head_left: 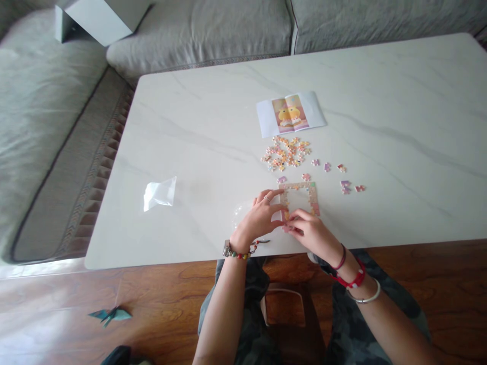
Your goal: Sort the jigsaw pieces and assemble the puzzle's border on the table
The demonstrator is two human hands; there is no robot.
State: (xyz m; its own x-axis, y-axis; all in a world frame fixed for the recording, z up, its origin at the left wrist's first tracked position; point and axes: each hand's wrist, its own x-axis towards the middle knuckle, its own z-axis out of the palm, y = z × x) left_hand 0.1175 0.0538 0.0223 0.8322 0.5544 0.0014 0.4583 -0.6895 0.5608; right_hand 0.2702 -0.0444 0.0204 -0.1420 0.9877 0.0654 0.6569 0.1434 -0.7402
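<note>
A partly assembled jigsaw puzzle [312,195], its border pieces joined into a rectangle, lies near the table's front edge. My left hand [262,213] rests along its left side, fingers spread, with fingertips touching the border. At the lower left corner my right hand [306,228] pinches a small pink puzzle piece [286,229], partly covered by the fingers. Just beyond the border lie a purple piece [281,179] and a pink piece [306,177]. A pile of loose puzzle pieces [289,153] sits farther back.
A folded picture sheet [315,109] with a yellow figure lies behind the pile. Several stray pieces [345,186] are to the right. A clear plastic bag [160,194] lies at left on the white marbled table [198,137]. A grey sofa [213,30] borders the far side.
</note>
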